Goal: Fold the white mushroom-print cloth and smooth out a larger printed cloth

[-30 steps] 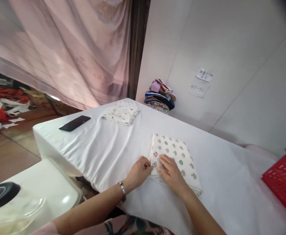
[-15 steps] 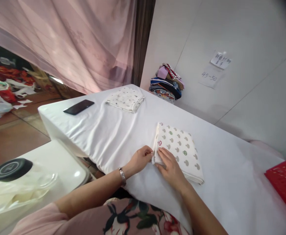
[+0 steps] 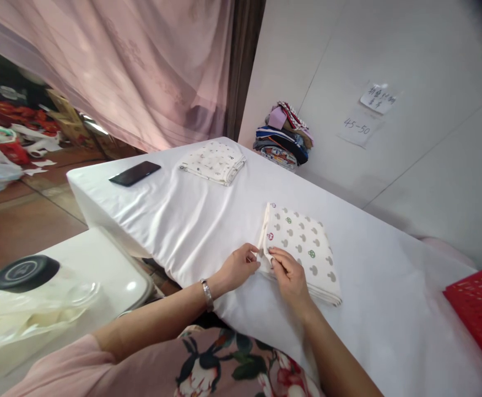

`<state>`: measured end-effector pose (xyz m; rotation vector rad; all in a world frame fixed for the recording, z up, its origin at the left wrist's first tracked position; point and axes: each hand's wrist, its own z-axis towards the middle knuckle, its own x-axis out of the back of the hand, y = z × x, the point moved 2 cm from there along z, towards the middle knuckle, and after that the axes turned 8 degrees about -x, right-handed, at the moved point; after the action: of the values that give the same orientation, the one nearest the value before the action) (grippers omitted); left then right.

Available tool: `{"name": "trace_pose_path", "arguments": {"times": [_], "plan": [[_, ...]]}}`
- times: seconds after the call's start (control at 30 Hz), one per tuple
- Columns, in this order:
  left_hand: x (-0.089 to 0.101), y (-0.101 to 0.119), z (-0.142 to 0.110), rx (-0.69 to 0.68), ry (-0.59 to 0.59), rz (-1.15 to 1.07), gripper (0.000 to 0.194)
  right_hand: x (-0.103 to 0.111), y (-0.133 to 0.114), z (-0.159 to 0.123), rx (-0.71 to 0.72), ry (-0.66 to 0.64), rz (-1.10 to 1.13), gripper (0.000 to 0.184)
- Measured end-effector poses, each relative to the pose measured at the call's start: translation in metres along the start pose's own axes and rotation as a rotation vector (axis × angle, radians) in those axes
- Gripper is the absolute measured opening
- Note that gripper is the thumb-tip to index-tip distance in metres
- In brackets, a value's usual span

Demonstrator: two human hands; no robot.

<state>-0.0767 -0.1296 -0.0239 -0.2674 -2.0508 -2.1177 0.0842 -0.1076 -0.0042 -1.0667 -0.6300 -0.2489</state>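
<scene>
A folded white cloth (image 3: 299, 234) printed with grey, green and red mushrooms lies in front of me on the white-covered table (image 3: 373, 281). At its near left corner, the fingers of my left hand (image 3: 238, 267) pinch the edge of a layer. My right hand (image 3: 291, 278) grips the upper layers close by, its thumb under the edge and its fingertips on top. The layers part slightly between the two hands. Farther back lies another folded white cloth (image 3: 214, 161) with a small print, touched by neither hand.
A black phone (image 3: 135, 173) lies near the table's left end. A stack of folded clothes (image 3: 282, 138) stands by the wall, and a red plastic basket (image 3: 478, 309) is at right. On a lower white surface at left are a black round lid (image 3: 26, 273) and a clear plastic bag (image 3: 34, 314).
My right hand has gone from resting flat on the cloth's corner to pinching and lifting its edge. My left hand stays at the same edge.
</scene>
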Motion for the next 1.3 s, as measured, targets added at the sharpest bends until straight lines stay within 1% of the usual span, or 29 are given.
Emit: {"name": "trace_pose_path", "arguments": {"times": [0.13,0.2,0.27,0.33,0.4,0.47,0.53,0.57,0.63,0.7,0.77,0.93,1.0,1.07,1.13,1.3], "plan": [[-0.002,0.003,0.002,0.092,-0.009,-0.158,0.028,-0.003,-0.002,-0.002,0.088,-0.011,-0.053,0.026],[-0.004,0.005,0.002,0.126,-0.003,-0.215,0.028,-0.005,-0.002,-0.003,0.134,-0.050,-0.110,0.026],[-0.004,0.007,0.003,0.128,0.010,-0.256,0.027,-0.006,-0.003,-0.003,0.164,-0.098,-0.150,0.030],[-0.003,0.009,0.003,0.119,0.015,-0.289,0.026,-0.006,-0.003,-0.003,0.144,-0.101,-0.134,0.032],[-0.001,0.010,0.003,0.103,0.007,-0.298,0.026,-0.004,-0.004,-0.002,0.038,-0.051,-0.045,0.026],[0.002,0.010,0.002,0.066,0.016,-0.222,0.024,0.000,-0.006,0.000,-0.099,0.002,0.080,0.022],[0.006,0.010,0.001,0.011,0.039,-0.040,0.019,0.005,-0.009,0.001,-0.200,0.043,0.180,0.022],[0.008,0.010,0.000,-0.016,0.047,0.068,0.016,0.007,-0.011,0.001,-0.225,0.057,0.210,0.023],[0.009,0.012,-0.002,-0.064,0.044,0.257,0.015,0.010,-0.014,0.002,-0.244,0.079,0.240,0.024],[0.007,0.015,-0.004,-0.100,0.018,0.383,0.017,0.011,-0.016,0.002,-0.234,0.083,0.249,0.024],[0.004,0.019,-0.004,-0.132,0.000,0.473,0.020,0.011,-0.017,0.002,-0.214,0.085,0.248,0.023],[-0.005,0.028,0.001,-0.275,0.046,0.621,0.019,0.013,-0.016,0.003,-0.224,0.112,0.256,0.023],[-0.009,0.027,0.005,-0.256,0.015,0.652,0.022,0.013,-0.016,0.003,-0.224,0.117,0.263,0.023],[-0.012,0.026,0.009,-0.198,-0.008,0.683,0.028,0.013,-0.017,0.003,-0.215,0.107,0.275,0.022],[-0.015,0.025,0.012,-0.163,-0.009,0.716,0.032,0.012,-0.016,0.002,-0.211,0.094,0.285,0.021],[-0.020,0.026,0.015,-0.145,0.000,0.743,0.036,0.011,-0.014,0.001,-0.214,0.095,0.285,0.021]]}}
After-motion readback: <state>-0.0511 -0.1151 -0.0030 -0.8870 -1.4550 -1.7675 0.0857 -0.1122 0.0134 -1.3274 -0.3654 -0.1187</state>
